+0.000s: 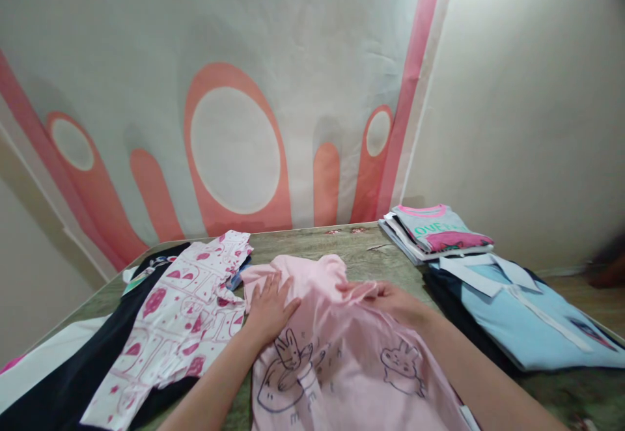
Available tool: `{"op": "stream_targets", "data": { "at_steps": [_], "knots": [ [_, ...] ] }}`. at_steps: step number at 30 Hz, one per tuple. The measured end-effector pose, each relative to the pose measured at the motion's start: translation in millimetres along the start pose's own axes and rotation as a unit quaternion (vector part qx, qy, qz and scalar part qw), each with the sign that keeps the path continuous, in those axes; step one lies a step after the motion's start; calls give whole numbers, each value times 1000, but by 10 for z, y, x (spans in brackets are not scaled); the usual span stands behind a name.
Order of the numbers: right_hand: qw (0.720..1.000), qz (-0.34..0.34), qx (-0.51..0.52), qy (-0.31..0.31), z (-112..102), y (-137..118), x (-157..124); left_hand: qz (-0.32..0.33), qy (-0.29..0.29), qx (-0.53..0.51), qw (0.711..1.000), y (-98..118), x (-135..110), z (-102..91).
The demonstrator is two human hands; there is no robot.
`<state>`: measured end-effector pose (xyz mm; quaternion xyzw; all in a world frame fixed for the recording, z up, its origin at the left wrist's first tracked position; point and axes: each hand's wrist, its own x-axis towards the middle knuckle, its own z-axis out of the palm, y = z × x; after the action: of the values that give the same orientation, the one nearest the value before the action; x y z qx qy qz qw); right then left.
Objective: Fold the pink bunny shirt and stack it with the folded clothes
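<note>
A pale pink T-shirt (pixel 336 359) with bunny drawings lies spread on the wooden table (pixel 312 242) in front of me. My left hand (pixel 267 307) rests flat on the shirt's upper left part, fingers spread. My right hand (pixel 385 295) is at the collar area, its fingers closed on a fold of the pink fabric. Both forearms reach in from the bottom edge.
A white garment with pink prints (pixel 185 314) lies left over dark clothes (pixel 73 372). At the right sit a folded light blue collared shirt (pixel 527 314) and a stack of folded tops (pixel 434 230). A wall with orange shapes stands behind the table.
</note>
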<state>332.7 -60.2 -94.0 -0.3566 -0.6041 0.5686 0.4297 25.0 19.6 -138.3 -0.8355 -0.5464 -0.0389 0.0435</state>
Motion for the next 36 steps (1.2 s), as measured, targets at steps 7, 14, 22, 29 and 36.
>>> {"op": "stream_targets", "data": {
  "at_steps": [7, 14, 22, 29, 36],
  "knots": [
    [994, 43, -46, -88, 169, 46, 19, 13, -10, -4, 1000, -233, 69, 2],
    [875, -3, -70, 479, -784, 628, 101, 22, -15, -27, 999, -464, 144, 27],
    [787, -123, -440, 414, -657, 464, 37, 45, 39, 21, 998, -270, 72, -138],
    [779, 19, -620, 89, -108, 536, 88, 112, -33, -24, 993, 203, -55, -125],
    [778, 93, -621, 8, -82, 121, -151, 128, -163, -85, 975, 18, -141, -568]
  ]
}}
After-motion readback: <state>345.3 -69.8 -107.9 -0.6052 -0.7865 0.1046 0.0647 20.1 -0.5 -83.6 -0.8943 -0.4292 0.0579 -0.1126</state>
